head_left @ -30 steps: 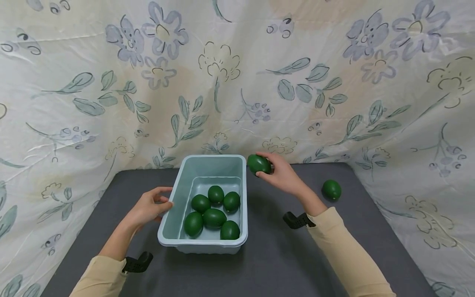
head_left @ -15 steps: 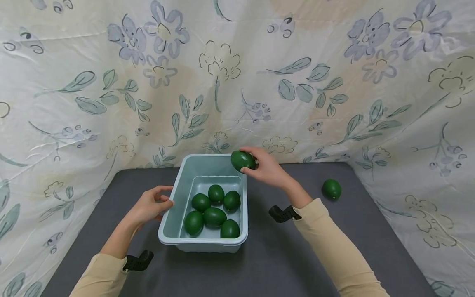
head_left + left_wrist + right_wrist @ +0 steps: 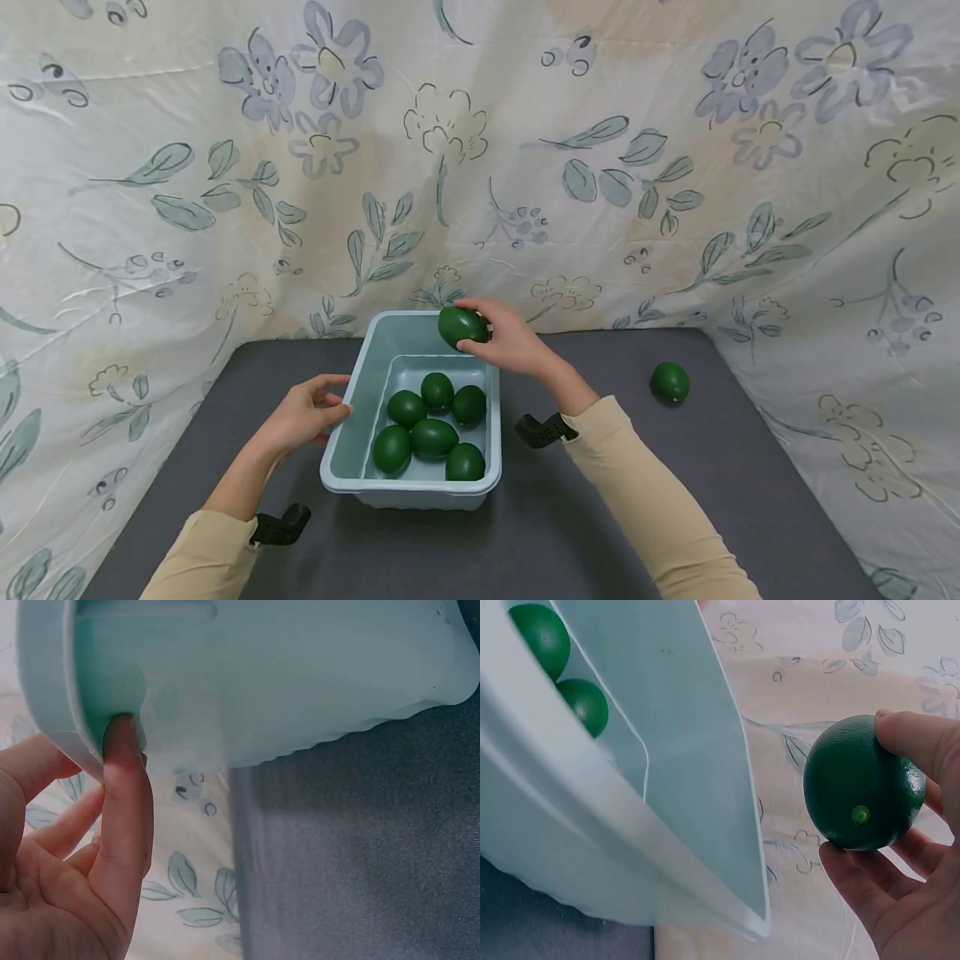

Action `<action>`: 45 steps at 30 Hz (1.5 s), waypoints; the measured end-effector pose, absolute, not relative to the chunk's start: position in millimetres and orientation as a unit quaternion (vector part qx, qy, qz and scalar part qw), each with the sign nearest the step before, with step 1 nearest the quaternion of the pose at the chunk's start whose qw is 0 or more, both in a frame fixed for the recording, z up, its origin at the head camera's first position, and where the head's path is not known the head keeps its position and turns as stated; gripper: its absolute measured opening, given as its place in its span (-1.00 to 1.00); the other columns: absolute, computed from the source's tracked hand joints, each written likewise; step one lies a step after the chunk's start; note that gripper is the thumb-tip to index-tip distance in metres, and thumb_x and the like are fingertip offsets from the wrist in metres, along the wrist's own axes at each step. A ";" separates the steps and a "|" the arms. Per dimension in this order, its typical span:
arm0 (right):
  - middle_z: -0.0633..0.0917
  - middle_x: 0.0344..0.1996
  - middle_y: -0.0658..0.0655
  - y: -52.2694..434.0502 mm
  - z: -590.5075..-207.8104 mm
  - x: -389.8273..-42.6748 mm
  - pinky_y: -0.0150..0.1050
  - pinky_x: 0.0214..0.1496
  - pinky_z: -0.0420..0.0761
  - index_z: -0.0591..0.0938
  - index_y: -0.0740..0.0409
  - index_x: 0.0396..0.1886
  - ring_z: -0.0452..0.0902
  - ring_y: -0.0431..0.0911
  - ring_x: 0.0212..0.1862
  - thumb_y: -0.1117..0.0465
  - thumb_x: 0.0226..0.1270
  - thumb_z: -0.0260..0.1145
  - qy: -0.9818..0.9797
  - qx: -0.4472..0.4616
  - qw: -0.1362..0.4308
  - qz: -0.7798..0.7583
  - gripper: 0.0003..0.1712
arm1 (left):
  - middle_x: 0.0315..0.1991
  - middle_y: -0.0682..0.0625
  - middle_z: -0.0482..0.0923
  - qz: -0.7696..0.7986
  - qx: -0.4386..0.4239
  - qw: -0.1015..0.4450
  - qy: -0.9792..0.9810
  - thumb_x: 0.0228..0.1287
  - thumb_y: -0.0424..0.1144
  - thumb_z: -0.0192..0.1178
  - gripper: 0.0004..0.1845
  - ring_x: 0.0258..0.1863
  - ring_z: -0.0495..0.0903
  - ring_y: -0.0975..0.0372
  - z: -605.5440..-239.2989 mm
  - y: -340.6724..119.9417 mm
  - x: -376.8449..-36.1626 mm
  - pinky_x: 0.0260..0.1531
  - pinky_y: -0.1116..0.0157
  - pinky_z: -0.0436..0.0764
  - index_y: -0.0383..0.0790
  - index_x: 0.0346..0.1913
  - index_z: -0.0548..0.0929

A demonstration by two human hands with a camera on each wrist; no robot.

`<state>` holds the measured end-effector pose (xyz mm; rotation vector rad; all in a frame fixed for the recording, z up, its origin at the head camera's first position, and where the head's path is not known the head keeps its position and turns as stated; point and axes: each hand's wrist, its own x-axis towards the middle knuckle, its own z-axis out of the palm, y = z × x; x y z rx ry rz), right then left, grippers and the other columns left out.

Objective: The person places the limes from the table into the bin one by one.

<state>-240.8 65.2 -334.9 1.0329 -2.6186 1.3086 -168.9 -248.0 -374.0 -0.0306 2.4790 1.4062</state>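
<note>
Right hand grips one green fruit, held above the far right corner of the pale bin, clear of its rim. Six fruits lie below it with bare floor at the far end. Left hand, fingers relaxed, touches the bin's left rim. Another fruit lies on the bench, well right of the right hand.

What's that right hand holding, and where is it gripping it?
The right hand grips a green lime around its sides, fingertips and thumb.

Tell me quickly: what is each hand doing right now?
Left hand: open, fingers resting on the bin rim.
Right hand: holding a green avocado over the bin.
</note>
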 end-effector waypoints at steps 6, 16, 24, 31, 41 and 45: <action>0.45 0.14 0.15 53.4 -336.8 -240.5 -0.26 -0.12 0.57 0.36 0.14 0.27 0.49 -0.05 -0.01 0.19 0.18 0.32 -0.848 0.335 0.014 0.409 -0.36 | -0.10 -0.27 0.48 0.490 -0.011 0.146 0.860 0.25 -0.29 0.14 -0.37 -0.32 0.62 0.14 -373.4 -247.0 -168.4 -0.42 0.10 0.65 -0.27 0.34 0.17; 0.41 0.19 0.13 36.8 -340.3 -237.8 -0.33 -0.13 0.56 0.33 0.11 0.29 0.47 -0.08 0.04 0.18 0.20 0.31 -0.841 0.351 -0.012 0.412 -0.34 | -0.10 -0.27 0.49 0.485 -0.012 0.144 0.862 0.25 -0.28 0.15 -0.38 -0.30 0.62 0.14 -374.0 -247.3 -168.8 -0.42 0.10 0.65 -0.27 0.34 0.18; 0.38 0.23 0.08 32.7 -346.5 -236.9 -0.22 0.03 0.51 0.26 0.08 0.35 0.42 -0.08 0.13 0.12 0.23 0.28 -0.845 0.360 -0.034 0.394 -0.30 | -0.09 -0.27 0.48 0.484 -0.014 0.142 0.864 0.25 -0.28 0.15 -0.37 -0.30 0.61 0.15 -373.7 -246.0 -168.2 -0.42 0.10 0.65 -0.27 0.34 0.18; 0.27 0.33 0.05 36.1 -347.9 -238.2 -0.10 0.27 0.33 0.22 0.02 0.38 0.19 -0.05 0.34 0.07 0.25 0.26 -0.848 0.353 -0.038 0.393 -0.28 | -0.09 -0.26 0.49 0.479 -0.016 0.139 0.867 0.24 -0.28 0.15 -0.38 -0.30 0.61 0.15 -374.5 -246.6 -169.4 -0.44 0.13 0.65 -0.25 0.33 0.20; 0.30 0.32 0.03 52.9 -351.0 -237.7 -0.03 0.22 0.38 0.25 -0.03 0.36 0.21 -0.04 0.33 0.07 0.25 0.25 -0.852 0.334 -0.023 0.403 -0.31 | -0.11 -0.26 0.50 0.478 -0.013 0.138 0.868 0.23 -0.29 0.15 -0.39 -0.31 0.61 0.14 -376.3 -247.0 -171.3 -0.45 0.14 0.65 -0.26 0.32 0.21; 0.32 0.29 0.02 63.4 -353.1 -237.4 -0.04 0.21 0.39 0.27 -0.04 0.35 0.24 -0.02 0.31 0.06 0.26 0.25 -0.855 0.313 -0.007 0.413 -0.33 | -0.10 -0.26 0.49 0.479 -0.014 0.137 0.867 0.23 -0.29 0.15 -0.39 -0.32 0.62 0.15 -376.7 -247.6 -171.4 -0.45 0.14 0.65 -0.25 0.32 0.20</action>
